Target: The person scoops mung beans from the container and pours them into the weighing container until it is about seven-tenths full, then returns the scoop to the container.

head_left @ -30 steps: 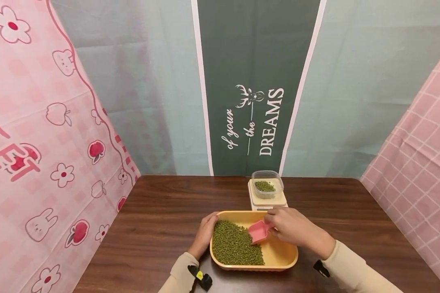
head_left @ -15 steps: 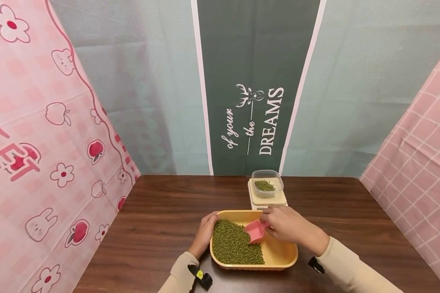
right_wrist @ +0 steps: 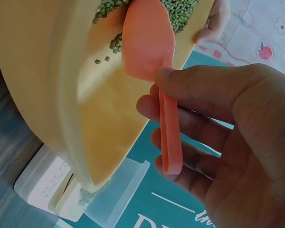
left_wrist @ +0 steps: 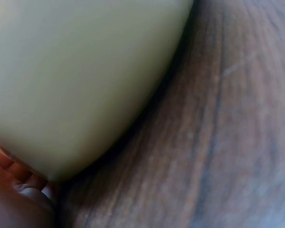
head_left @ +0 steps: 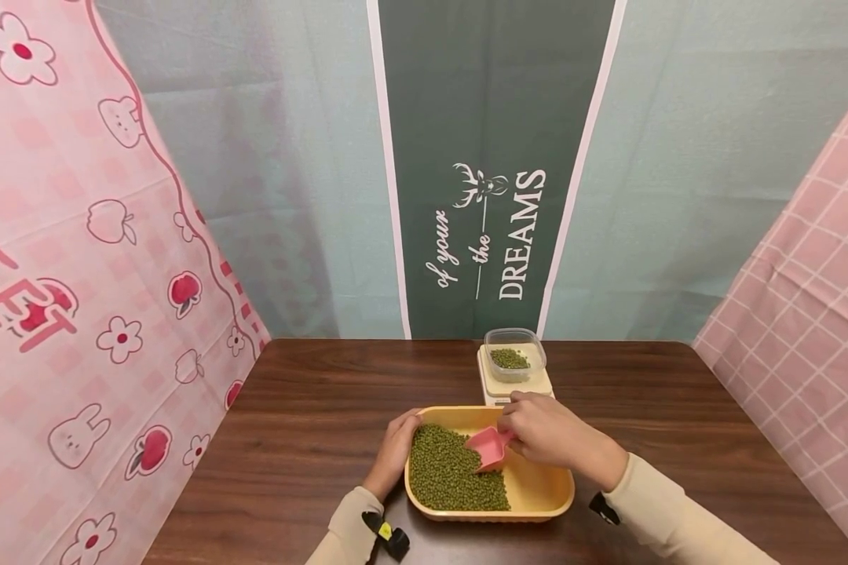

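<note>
My right hand (head_left: 558, 431) pinches the handle of a pink scoop (head_left: 490, 447) between thumb and fingers. The scoop's mouth sits at the edge of a heap of green mung beans (head_left: 452, 471) in a yellow plastic tray (head_left: 537, 498). In the right wrist view, the scoop's bowl (right_wrist: 147, 40) shows its smooth underside, with a few loose beans beside it. My left hand (head_left: 394, 451) grips the tray's left rim, bent fingers at its outer wall in the left wrist view. The beans fill the tray's left part; its right part shows bare yellow bottom.
Behind the tray stands a cream kitchen scale (head_left: 491, 388). On it sits a clear plastic container (head_left: 535, 361) with some mung beans inside. The dark wooden table (head_left: 311, 439) ends at hanging cloths at the back and sides.
My right hand has moved the scoop a little to the left, its lip pushing into the edge of the beans. My left hand and the tray have stayed put.
</note>
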Demonstrator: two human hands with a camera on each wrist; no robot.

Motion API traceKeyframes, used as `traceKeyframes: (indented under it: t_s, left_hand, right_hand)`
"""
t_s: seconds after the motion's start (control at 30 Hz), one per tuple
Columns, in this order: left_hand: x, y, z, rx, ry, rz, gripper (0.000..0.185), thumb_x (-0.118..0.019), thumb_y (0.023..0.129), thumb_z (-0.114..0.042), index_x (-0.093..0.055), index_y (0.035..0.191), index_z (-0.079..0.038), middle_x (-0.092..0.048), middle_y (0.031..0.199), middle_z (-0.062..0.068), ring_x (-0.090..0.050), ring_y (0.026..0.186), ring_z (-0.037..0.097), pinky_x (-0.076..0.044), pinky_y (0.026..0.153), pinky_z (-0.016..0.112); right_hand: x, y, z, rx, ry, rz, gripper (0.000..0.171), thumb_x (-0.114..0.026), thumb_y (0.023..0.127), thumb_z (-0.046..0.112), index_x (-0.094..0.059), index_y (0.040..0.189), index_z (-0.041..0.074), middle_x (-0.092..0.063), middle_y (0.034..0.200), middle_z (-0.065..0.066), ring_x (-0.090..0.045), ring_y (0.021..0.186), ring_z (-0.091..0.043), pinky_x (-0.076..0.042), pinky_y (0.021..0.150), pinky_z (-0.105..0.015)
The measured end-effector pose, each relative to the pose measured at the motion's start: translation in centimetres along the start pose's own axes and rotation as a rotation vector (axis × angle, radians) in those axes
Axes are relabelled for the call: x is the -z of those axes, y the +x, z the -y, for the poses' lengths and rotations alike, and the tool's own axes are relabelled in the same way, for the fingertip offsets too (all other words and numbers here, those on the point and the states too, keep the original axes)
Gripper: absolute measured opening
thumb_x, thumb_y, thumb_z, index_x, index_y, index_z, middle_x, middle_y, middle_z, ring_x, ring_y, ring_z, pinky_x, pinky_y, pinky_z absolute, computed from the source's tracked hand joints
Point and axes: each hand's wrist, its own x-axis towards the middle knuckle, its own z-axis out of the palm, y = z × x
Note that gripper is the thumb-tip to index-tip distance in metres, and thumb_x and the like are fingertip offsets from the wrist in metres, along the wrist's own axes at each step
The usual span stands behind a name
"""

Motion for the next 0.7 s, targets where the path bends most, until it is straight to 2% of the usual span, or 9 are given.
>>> traceKeyframes:
  t_s: [0.3, 0.43, 0.7]
  left_hand:
    - [-0.01, -0.11, -0.12, 0.018, 0.024, -0.009, 0.042, -0.042, 0.109, -0.018, -0.068, 0.135, 0.002, -0.072, 0.126, 0.021, -0.066, 0.106, 0.017, -0.052, 0.092, 0.026]
    - [-0.06, -0.16, -0.26, 0.014, 0.022, -0.013, 0.042, -0.042, 0.109, -0.018, -0.068, 0.134, 0.002, -0.072, 0.125, 0.022, -0.066, 0.104, 0.016, -0.052, 0.090, 0.026]
    - [-0.11, -0.25, -0.38, 0.011, 0.007, -0.012, 0.041, -0.043, 0.109, -0.017, -0.069, 0.133, 0.003, -0.072, 0.124, 0.023, -0.066, 0.103, 0.017, -0.052, 0.090, 0.027]
  right_hand:
    - [-0.34, 0.34, -0.02, 0.013, 0.025, -0.002, 0.021, -0.086, 0.077, 0.010, -0.069, 0.074, 0.023, -0.059, 0.068, 0.015, -0.052, 0.069, -0.010, -0.039, 0.060, -0.025]
    - [-0.56, 0.43, -0.05, 0.022, 0.016, 0.000, 0.018, -0.089, 0.078, 0.015, -0.073, 0.076, 0.022, -0.063, 0.070, 0.015, -0.053, 0.070, -0.009, -0.041, 0.062, -0.025]
    - [-0.41, 0.83, 0.30, 0.033, -0.025, -0.002, 0.021, -0.090, 0.075, 0.014, -0.071, 0.073, 0.021, -0.062, 0.067, 0.014, -0.052, 0.068, -0.011, -0.042, 0.064, -0.026]
